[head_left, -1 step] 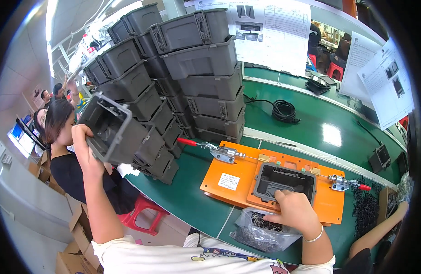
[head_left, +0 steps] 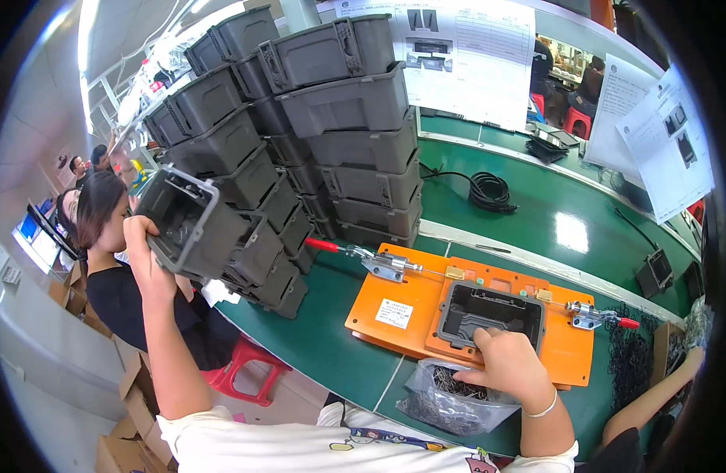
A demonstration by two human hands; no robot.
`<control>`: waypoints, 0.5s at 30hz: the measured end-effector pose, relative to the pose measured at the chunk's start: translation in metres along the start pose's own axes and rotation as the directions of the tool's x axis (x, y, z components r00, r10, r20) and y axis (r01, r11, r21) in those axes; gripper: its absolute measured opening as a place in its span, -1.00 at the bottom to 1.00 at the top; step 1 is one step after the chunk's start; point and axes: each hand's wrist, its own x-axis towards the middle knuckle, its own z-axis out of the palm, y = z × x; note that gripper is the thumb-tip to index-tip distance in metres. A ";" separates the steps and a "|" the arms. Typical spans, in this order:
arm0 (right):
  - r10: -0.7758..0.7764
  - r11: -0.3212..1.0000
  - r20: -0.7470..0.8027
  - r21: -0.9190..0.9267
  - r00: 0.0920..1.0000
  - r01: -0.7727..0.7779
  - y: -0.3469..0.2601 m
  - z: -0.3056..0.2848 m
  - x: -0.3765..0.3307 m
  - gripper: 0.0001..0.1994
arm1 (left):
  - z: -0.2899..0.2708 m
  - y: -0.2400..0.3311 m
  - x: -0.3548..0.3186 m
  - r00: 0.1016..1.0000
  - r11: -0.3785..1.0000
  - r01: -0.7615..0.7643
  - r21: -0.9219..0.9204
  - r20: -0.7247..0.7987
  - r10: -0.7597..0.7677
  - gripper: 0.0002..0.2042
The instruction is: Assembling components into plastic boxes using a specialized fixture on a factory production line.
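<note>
Left grip (head_left: 143,229) pinches the held box (head_left: 185,219) by its rim, left beside the stacks (head_left: 363,146); likely light, stiff, slick, best taken there; right grip (head_left: 506,363) is at the jig box's (head_left: 497,315) near rim; pinching or not, I cannot tell.

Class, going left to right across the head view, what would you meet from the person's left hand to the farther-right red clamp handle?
Left hand, tilted grey box, first red clamp handle, white label, right hand, second red clamp handle.
</note>
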 end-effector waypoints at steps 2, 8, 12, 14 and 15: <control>0.007 1.000 0.010 0.016 1.000 -0.007 0.001 0.000 0.001 -0.51 | 0.008 -0.027 -0.004 0.999 0.999 0.049 0.022 0.019 -0.049 -0.74; 0.009 1.000 -0.001 0.028 1.000 -0.009 0.001 0.000 0.003 -0.51 | 0.026 -0.068 -0.009 0.993 0.990 0.099 0.102 0.061 -0.105 -0.81; 0.003 0.999 -0.033 0.039 0.999 -0.002 0.006 0.009 0.002 -0.45 | 0.030 -0.061 -0.010 0.984 0.987 0.142 0.072 0.095 -0.148 -0.69; 0.006 0.999 -0.035 0.042 0.999 -0.004 0.007 0.011 0.002 -0.45 | 0.026 -0.057 -0.012 0.992 0.979 0.071 0.189 0.092 -0.090 -0.65; 0.010 0.999 -0.037 0.045 0.999 -0.008 0.009 0.011 0.000 -0.45 | 0.025 -0.055 -0.015 0.990 0.966 0.091 0.241 0.087 -0.115 -0.61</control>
